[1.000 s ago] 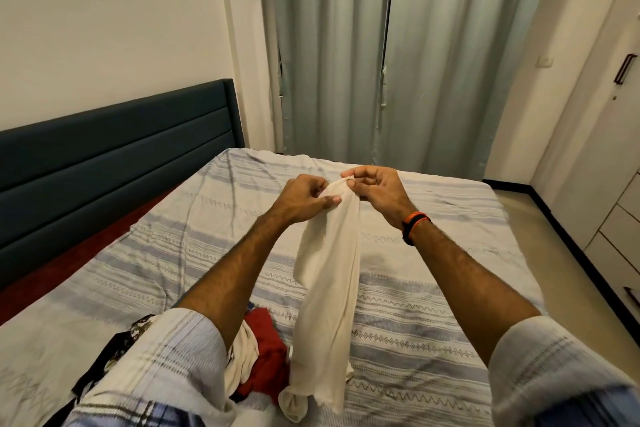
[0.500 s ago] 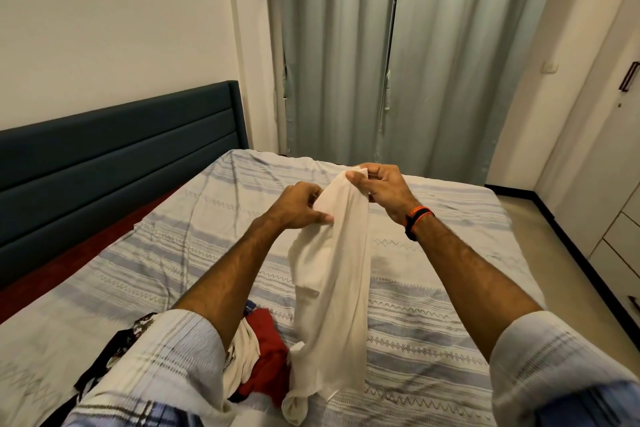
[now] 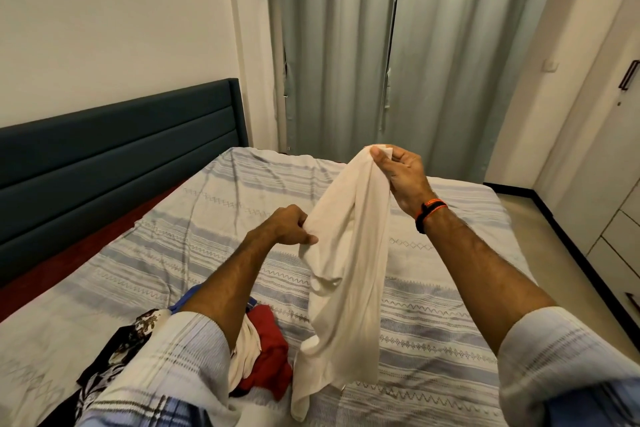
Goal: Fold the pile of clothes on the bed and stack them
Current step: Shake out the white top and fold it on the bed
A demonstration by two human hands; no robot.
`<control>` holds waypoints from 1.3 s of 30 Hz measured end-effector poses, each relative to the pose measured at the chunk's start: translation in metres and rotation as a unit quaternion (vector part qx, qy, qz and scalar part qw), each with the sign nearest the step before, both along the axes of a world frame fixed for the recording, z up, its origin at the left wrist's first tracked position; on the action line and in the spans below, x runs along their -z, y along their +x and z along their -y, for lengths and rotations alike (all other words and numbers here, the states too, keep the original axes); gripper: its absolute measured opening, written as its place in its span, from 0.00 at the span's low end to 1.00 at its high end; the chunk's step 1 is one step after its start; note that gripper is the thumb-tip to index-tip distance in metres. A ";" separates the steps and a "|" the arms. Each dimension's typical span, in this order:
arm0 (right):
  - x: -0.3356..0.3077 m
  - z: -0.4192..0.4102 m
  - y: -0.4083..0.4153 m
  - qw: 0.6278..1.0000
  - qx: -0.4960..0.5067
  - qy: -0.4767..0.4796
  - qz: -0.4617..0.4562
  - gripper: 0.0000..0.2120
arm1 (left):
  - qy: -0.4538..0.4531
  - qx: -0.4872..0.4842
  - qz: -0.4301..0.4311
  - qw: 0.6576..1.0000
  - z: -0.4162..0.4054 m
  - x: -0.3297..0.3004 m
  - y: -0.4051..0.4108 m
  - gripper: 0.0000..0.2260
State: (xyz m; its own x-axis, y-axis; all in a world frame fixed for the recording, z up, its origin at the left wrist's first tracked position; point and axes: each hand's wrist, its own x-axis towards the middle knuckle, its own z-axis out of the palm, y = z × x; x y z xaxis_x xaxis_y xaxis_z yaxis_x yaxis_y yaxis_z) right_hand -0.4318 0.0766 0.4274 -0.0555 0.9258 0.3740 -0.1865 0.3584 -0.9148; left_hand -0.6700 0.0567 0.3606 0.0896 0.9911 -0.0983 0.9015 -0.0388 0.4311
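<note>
A cream garment [image 3: 346,270] hangs bunched in the air over the bed [image 3: 433,340]. My right hand [image 3: 401,177] pinches its top end, held high. Lower and to the left, my left hand [image 3: 287,225] grips the garment's left edge. The garment's bottom end trails onto the striped sheet near the front. A pile of clothes [image 3: 263,360] lies at the near left, with a red piece on top, a white one beside it and a black-and-white patterned one [image 3: 121,347] further left; my left arm hides part of the pile.
A dark padded headboard [image 3: 114,163] runs along the left. Grey curtains [image 3: 398,62] hang behind the bed. A wardrobe with drawers [image 3: 616,184] stands on the right across a strip of floor.
My left hand has slid down and left along the garment's edge, away from my right hand, which has risen slightly. The cloth is spreading between them.
</note>
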 end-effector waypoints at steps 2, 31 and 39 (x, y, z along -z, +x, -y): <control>-0.001 -0.001 0.007 1.000 0.029 0.000 0.002 0.07 | 0.027 -0.043 0.007 0.999 -0.005 -0.002 -0.003 0.15; 0.010 -0.019 0.072 0.936 0.319 -0.076 0.127 0.11 | 0.263 -0.212 0.184 0.923 -0.002 -0.085 -0.021 0.16; -0.013 -0.017 0.080 0.969 0.217 -0.116 0.004 0.09 | 0.224 -0.157 0.410 0.870 0.003 -0.121 -0.003 0.14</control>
State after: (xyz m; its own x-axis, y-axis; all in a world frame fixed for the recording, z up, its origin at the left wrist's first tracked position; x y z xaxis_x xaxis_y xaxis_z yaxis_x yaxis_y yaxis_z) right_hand -0.3513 0.0932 0.4408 0.3561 0.9216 0.1546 -0.0565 0.1864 -0.9808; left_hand -0.6734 0.0533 0.4815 -0.3340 0.9021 0.2734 0.2935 -0.1761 0.9396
